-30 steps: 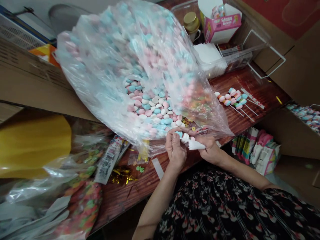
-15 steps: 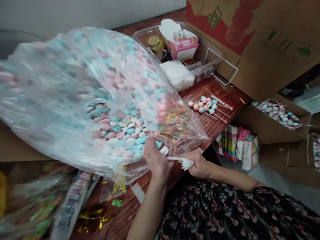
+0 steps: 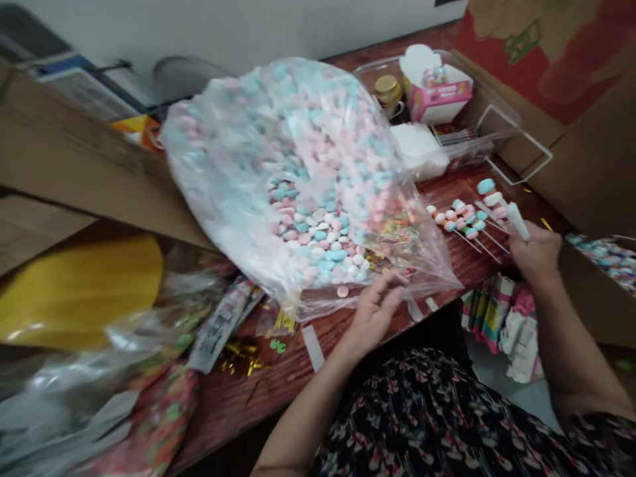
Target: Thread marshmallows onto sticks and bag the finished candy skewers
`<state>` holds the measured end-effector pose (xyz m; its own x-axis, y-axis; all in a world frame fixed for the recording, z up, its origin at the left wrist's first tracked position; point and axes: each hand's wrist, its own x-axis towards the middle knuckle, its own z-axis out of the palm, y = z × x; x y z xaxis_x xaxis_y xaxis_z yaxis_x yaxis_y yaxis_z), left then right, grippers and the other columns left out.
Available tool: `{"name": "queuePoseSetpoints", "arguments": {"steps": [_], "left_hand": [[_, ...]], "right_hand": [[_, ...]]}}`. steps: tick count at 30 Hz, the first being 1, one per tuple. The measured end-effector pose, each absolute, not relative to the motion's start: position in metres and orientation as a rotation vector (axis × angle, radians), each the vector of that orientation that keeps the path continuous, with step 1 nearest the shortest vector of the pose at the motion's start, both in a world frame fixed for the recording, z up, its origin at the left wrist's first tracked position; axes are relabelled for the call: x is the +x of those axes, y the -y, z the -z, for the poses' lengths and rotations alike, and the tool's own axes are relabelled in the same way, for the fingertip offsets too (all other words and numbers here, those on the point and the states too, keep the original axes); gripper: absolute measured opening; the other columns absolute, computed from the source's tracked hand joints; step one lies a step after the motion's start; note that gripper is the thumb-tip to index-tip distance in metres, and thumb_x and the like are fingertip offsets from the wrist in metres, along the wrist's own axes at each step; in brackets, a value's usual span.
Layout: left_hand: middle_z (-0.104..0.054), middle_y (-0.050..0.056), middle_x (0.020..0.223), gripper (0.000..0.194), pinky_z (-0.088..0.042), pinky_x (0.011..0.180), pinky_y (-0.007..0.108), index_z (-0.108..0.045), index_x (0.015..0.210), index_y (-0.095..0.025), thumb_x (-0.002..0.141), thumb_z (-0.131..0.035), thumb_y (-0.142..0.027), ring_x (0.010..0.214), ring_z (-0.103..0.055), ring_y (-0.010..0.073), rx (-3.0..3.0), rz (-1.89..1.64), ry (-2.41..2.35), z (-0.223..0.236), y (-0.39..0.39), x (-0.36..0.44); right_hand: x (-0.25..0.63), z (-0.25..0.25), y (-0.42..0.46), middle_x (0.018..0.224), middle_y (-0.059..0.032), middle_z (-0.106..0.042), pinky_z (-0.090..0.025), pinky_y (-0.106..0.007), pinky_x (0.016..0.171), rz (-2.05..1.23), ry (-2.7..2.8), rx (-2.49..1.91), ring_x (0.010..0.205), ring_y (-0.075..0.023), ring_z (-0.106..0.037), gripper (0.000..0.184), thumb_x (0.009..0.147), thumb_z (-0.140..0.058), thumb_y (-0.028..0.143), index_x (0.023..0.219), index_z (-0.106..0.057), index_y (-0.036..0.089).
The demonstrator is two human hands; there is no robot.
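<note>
My right hand [image 3: 536,252] is closed round white sticks [image 3: 519,222] over the right side of the table. Just beyond its fingers is a stack of blue, white and pink candies [image 3: 491,197]; blur hides how it joins the sticks. Beside them lie several candy skewers [image 3: 464,218] with thin white sticks. My left hand [image 3: 380,308] reaches to the mouth of a large clear plastic bag [image 3: 233,192], fingers loosely extended near small red and yellow pieces. Pink, blue and white candies [image 3: 318,232] fill the bag. A single pink candy [image 3: 342,291] sits by its lower edge.
A clear tray [image 3: 501,126] at the back holds a pink box [image 3: 440,99], a gold-lidded jar [image 3: 387,89] and white sheets. Cardboard boxes [image 3: 571,132] stand right and left. Plastic packets [image 3: 223,324] and gold foil [image 3: 241,358] lie at the left.
My hands have parted: the right moved away to the right beside the candy skewers, while the left let go of the candies it held. The view has turned left.
</note>
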<state>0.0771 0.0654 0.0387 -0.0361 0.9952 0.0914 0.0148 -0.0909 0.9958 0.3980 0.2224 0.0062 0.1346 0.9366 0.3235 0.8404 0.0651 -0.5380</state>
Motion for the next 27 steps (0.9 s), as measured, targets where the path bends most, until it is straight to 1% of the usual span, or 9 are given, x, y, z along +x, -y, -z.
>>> {"name": "queuePoseSetpoints", "arguments": {"steps": [2, 5, 9, 12, 14, 17, 19, 23, 27], "left_hand": [[-0.074, 0.006, 0.089, 0.021, -0.053, 0.078, 0.029, -0.074, 0.098, -0.021, 0.093, -0.058, -0.034, 0.079, -0.067, 0.0155, 1.485, -1.136, -1.256, -0.033, -0.049, 0.078], [-0.074, 0.006, 0.085, 0.017, -0.053, 0.074, 0.027, -0.074, 0.09, -0.019, 0.092, -0.059, -0.028, 0.077, -0.067, 0.0153, 1.613, -1.197, -1.422, -0.031, -0.041, 0.062], [-0.073, 0.003, 0.083, 0.015, -0.052, 0.07, 0.026, -0.073, 0.09, -0.02, 0.09, -0.062, -0.03, 0.074, -0.066, 0.0145, 1.626, -1.346, -1.803, -0.037, -0.059, 0.007], [-0.073, 0.006, 0.086, 0.019, -0.051, 0.074, 0.03, -0.073, 0.092, -0.018, 0.089, -0.061, -0.032, 0.078, -0.066, 0.0174, 1.784, -1.252, -2.099, -0.042, -0.084, -0.03], [-0.071, 0.01, 0.088, 0.021, -0.05, 0.082, 0.036, -0.072, 0.09, -0.016, 0.089, -0.058, -0.032, 0.086, -0.064, 0.0228, 1.954, -0.992, -2.273, -0.043, -0.101, -0.042], [-0.067, 0.015, 0.094, 0.02, -0.046, 0.088, 0.043, -0.07, 0.087, -0.016, 0.088, -0.057, -0.03, 0.101, -0.058, 0.031, 2.057, -0.541, -2.428, -0.039, -0.125, -0.041], [-0.065, 0.016, 0.099, 0.017, -0.046, 0.087, 0.043, -0.07, 0.088, -0.017, 0.086, -0.057, -0.028, 0.105, -0.055, 0.0329, 2.013, -0.416, -2.474, -0.037, -0.137, -0.039], [-0.067, 0.01, 0.09, 0.016, -0.045, 0.084, 0.039, -0.07, 0.08, -0.019, 0.082, -0.057, -0.027, 0.093, -0.059, 0.0268, 1.887, -0.543, -2.39, -0.038, -0.146, -0.051], [-0.064, 0.003, 0.072, 0.018, -0.043, 0.067, 0.029, -0.069, 0.078, -0.018, 0.079, -0.056, -0.03, 0.07, -0.057, 0.017, 1.62, -0.863, -2.167, -0.041, -0.138, -0.074]], "right_hand": [[0.422, 0.011, -0.26, 0.054, 0.0002, -0.048, -0.039, -0.037, 0.075, -0.218, 1.724, -1.843, 0.066, -0.0178, -0.052, 0.008, 0.074, -0.063, 0.015, 0.07, -0.07, 0.016], [0.437, 0.023, -0.282, 0.056, 0.0023, -0.041, -0.036, -0.044, 0.083, -0.294, 1.806, -1.876, 0.069, -0.0175, -0.05, 0.013, 0.069, -0.061, 0.008, 0.064, -0.069, 0.017], [0.432, 0.011, -0.258, 0.076, -0.0059, -0.059, -0.041, -0.046, 0.089, -0.068, 1.851, -1.74, 0.087, -0.0258, -0.06, 0.02, 0.077, -0.058, 0.014, 0.088, -0.074, 0.017], [0.404, -0.002, -0.22, 0.093, -0.0135, -0.069, -0.047, -0.043, 0.09, 0.106, 1.575, -1.479, 0.095, -0.028, -0.066, 0.028, 0.089, -0.053, 0.028, 0.099, -0.073, 0.011], [0.377, -0.004, -0.194, 0.104, -0.0147, -0.071, -0.049, -0.043, 0.094, -0.006, 1.4, -1.372, 0.1, -0.0268, -0.067, 0.037, 0.095, -0.046, 0.035, 0.106, -0.072, 0.01], [0.336, 0.007, -0.164, 0.09, -0.009, -0.073, -0.052, -0.043, 0.089, -0.321, 1.335, -1.305, 0.089, -0.0238, -0.068, 0.04, 0.095, -0.047, 0.044, 0.103, -0.072, 0.013], [0.318, 0.021, -0.156, 0.085, -0.0065, -0.073, -0.054, -0.042, 0.084, -0.562, 1.295, -1.299, 0.082, -0.022, -0.068, 0.04, 0.095, -0.047, 0.045, 0.107, -0.071, 0.016], [0.308, 0.045, -0.159, 0.095, -0.0076, -0.075, -0.052, -0.044, 0.094, -0.762, 1.411, -1.3, 0.091, -0.0234, -0.069, 0.034, 0.09, -0.057, 0.047, 0.101, -0.074, 0.019], [0.311, 0.053, -0.164, 0.098, -0.0074, -0.075, -0.052, -0.042, 0.095, -0.774, 1.476, -1.299, 0.095, -0.023, -0.068, 0.032, 0.089, -0.059, 0.045, 0.103, -0.074, 0.02]]}}
